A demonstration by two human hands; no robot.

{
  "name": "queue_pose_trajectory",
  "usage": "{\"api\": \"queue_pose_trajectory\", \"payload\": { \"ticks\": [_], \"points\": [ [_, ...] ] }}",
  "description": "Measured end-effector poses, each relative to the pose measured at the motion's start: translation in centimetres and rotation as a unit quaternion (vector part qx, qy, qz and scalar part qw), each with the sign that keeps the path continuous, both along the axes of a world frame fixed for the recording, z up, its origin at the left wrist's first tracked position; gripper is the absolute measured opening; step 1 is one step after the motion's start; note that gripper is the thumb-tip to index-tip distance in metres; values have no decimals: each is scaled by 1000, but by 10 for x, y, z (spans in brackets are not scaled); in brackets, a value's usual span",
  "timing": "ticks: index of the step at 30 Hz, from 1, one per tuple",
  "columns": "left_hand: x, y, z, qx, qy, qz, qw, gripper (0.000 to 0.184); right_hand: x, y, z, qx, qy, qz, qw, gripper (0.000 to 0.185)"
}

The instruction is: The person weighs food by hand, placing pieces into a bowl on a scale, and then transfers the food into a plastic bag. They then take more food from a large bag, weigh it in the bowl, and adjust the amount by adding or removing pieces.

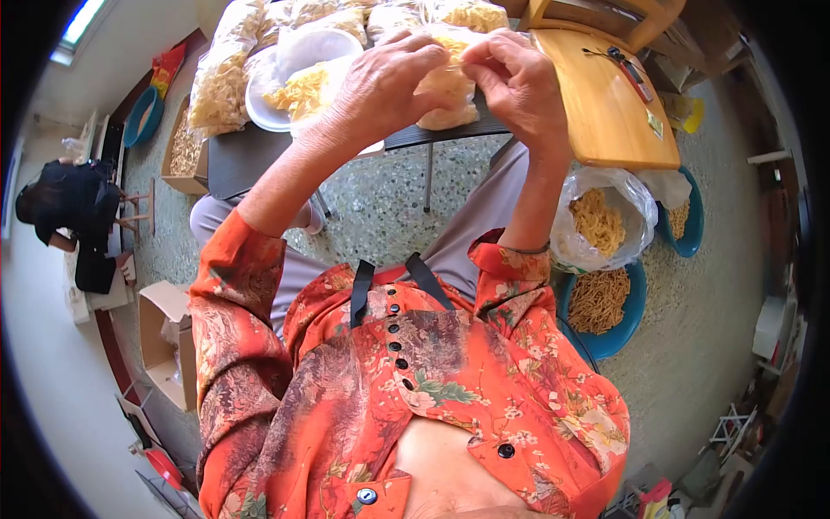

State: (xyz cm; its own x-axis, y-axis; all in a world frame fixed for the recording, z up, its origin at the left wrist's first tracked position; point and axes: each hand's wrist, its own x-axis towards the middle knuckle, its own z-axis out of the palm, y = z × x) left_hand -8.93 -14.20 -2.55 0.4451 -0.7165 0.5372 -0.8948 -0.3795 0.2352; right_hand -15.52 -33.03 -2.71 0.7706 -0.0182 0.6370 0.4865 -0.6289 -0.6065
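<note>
Clear bag w/ yellow pcs (450, 86) is seen btwn hands, by near edge of dk table (245, 160). Its upper R edge is pinched by R hand (521, 85), thumb & finger closed; L side is met by L hand (389, 82), thumb apart, firmness can't be told.

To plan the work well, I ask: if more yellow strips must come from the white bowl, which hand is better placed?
Probably the left hand. It is right beside the white bowl, while the right hand is on the far side of the small bag, its fingers at the top.
</note>
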Motion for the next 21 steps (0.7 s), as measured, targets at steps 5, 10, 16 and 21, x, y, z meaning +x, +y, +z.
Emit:
{"api": "queue_pose_trajectory", "payload": {
  "ticks": [5, 10, 16, 21],
  "points": [
    [13, -3, -11, -9, 58, 0, 998, 32, 4, 0, -3, -12, -36, 17, 999, 6],
    [5, -10, -2, 9, 73, 10, 997, 32, 4, -5, -3, 1, -27, 12, 1000, 4],
    [9, -13, -10, -18, 74, -21, 997, 36, 0, -13, -2, 26, 11, 0, 1000, 3],
    [7, -18, -5, 39, 117, 1, 992, 40, -5, -11, 1, 22, 13, 10, 1000, 4]
  ]
}}
